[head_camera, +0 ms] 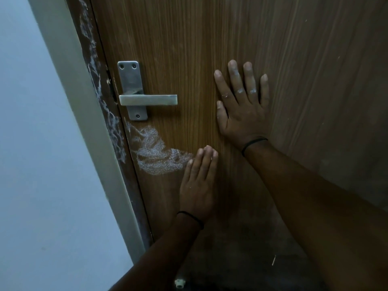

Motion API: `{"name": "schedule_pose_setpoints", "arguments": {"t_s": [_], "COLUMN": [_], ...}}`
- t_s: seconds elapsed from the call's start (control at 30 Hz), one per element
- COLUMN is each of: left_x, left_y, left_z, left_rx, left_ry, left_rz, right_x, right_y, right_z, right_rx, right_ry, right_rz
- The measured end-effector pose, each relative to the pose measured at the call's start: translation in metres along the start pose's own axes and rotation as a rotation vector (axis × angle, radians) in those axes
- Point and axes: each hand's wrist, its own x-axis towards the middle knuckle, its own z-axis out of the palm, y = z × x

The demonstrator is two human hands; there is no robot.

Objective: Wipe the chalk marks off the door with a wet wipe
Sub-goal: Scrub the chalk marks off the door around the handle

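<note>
White chalk marks [156, 156] smear the brown wooden door [189, 49] just below the lever handle. More chalk streaks [94, 66] run down the dark door frame at the left. My left hand [198, 185] lies flat on the door with its fingers together, fingertips at the right edge of the smear. A sliver of white shows by its index finger; whether a wet wipe sits under the palm is hidden. My right hand [243, 103] presses flat on the door higher up and to the right, fingers spread, chalk dust on the knuckles.
A metal lever handle [147, 100] on its backplate juts from the door above the smear. A pale wall [31, 164] borders the frame on the left. A small white object [180, 283] lies on the dark floor near the bottom edge.
</note>
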Motion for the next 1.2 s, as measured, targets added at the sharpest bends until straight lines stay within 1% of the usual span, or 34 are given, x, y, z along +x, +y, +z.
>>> {"name": "schedule_pose_setpoints", "arguments": {"t_s": [0.1, 0.23, 0.4, 0.5, 0.63, 0.67, 0.87, 0.93, 1.03, 1.07, 1.13, 1.2], "left_x": [0.001, 0.012, -0.004, -0.018, -0.002, 0.000, -0.024, -0.021, -0.016, -0.015, -0.012, -0.013], "left_y": [-0.003, -0.001, -0.012, -0.033, -0.044, -0.042, -0.036, -0.042, -0.060, -0.063, -0.060, -0.046], "left_z": [0.001, -0.003, -0.003, -0.008, -0.013, -0.012, 0.001, -0.001, -0.009, -0.010, -0.012, -0.008], "left_rx": [0.010, -0.007, 0.016, 0.066, 0.062, 0.056, 0.044, 0.039, 0.023, 0.010, -0.018, -0.026], "left_ry": [-0.007, -0.008, -0.054, -0.070, 0.016, 0.026, -0.041, -0.025, 0.046, 0.064, 0.085, 0.074], "left_rz": [-0.023, 0.047, 0.060, 0.021, -0.086, -0.090, 0.030, -0.015, -0.234, -0.276, -0.296, -0.211], "right_x": [-0.002, -0.001, -0.001, -0.001, -0.002, -0.001, -0.012, -0.017, -0.024, -0.025, -0.025, -0.024], "right_y": [-0.001, 0.000, 0.000, 0.001, 0.000, 0.001, -0.002, -0.002, -0.001, -0.002, -0.002, -0.002], "right_z": [0.000, 0.003, 0.002, 0.003, 0.005, 0.005, 0.006, 0.008, 0.009, 0.010, 0.011, 0.010], "right_rx": [0.000, -0.010, -0.008, -0.017, -0.016, -0.016, -0.003, -0.006, -0.011, -0.018, -0.011, -0.002], "right_ry": [0.004, -0.005, -0.012, -0.005, -0.001, -0.007, -0.006, -0.014, -0.014, -0.012, -0.017, -0.024], "right_rz": [-0.003, -0.004, -0.002, -0.009, -0.010, -0.008, 0.012, 0.022, 0.024, 0.023, 0.022, 0.025]}}
